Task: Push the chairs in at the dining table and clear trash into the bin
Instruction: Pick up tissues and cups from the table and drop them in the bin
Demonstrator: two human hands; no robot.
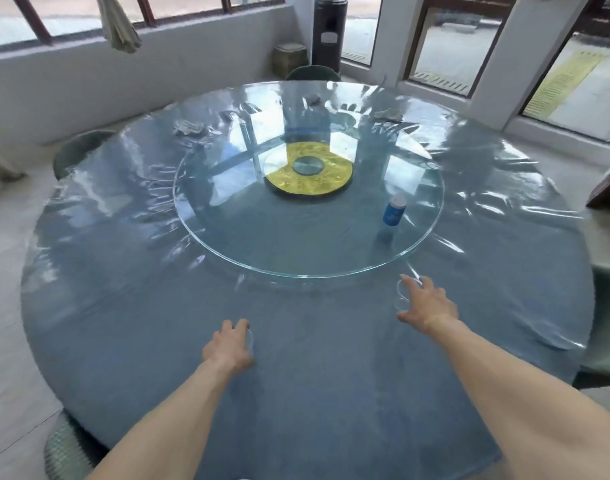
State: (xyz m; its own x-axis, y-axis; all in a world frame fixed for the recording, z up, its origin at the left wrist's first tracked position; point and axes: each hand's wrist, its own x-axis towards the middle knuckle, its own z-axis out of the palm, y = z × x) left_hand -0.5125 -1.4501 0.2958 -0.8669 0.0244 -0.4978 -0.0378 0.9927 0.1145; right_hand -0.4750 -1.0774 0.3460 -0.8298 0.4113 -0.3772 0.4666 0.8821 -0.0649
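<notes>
head view: near the surface's point(123, 323) front edge, left hand point(229, 348) fingers curl onto one clear cup point(250, 337), right hand point(426, 303) fingers spread around another clear cup point(402, 289), seemingly gathering trash.

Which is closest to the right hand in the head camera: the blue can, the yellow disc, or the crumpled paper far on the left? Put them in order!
From the right hand:
1. Blue can, on the glass turntable's right side.
2. Yellow disc, at the turntable's centre.
3. Crumpled paper, on the far left of the table.
</notes>
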